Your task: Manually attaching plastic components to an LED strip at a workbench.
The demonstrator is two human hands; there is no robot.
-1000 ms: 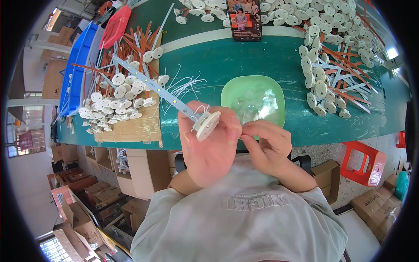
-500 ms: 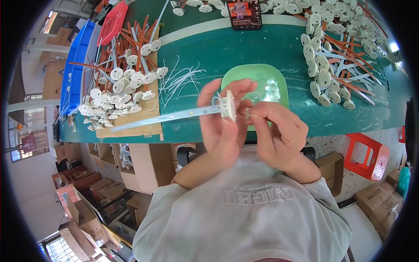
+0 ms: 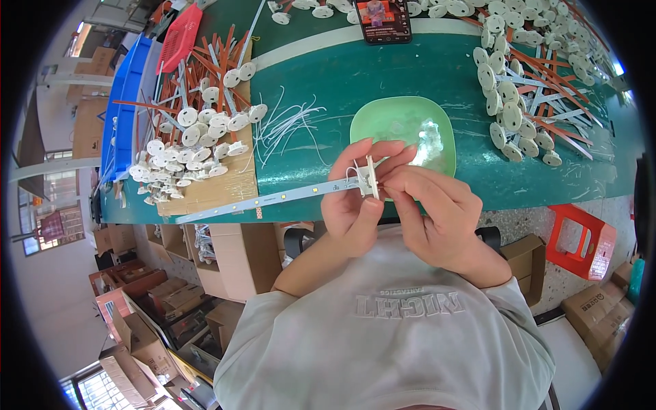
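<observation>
My left hand [image 3: 350,217] is closed around the white round end cap [image 3: 372,176] of an LED strip [image 3: 273,199]. The narrow pale strip, dotted with small yellowish LEDs, sticks out to the left over the table edge. Thin white wires loop between strip and cap. From the other side, my right hand [image 3: 437,205] has thumb and forefinger pinched together against the cap's flat face. Whatever sits between those fingertips is too small to make out. Just beyond both hands lies a green plastic tray [image 3: 365,117] with small, shiny clear pieces inside.
Capped strips [image 3: 198,137] are heaped on cardboard at the left, and more strips [image 3: 509,102] lie at the right. Loose white wires [image 3: 290,126] sit between heap and tray. A phone [image 3: 384,31] stands at the back. A red stool [image 3: 581,242] is on the floor at right.
The right fingertips have come from slightly apart to the face of the cap. The strip has tilted a little, its free end lower, and the left fingers have closed in more around the cap.
</observation>
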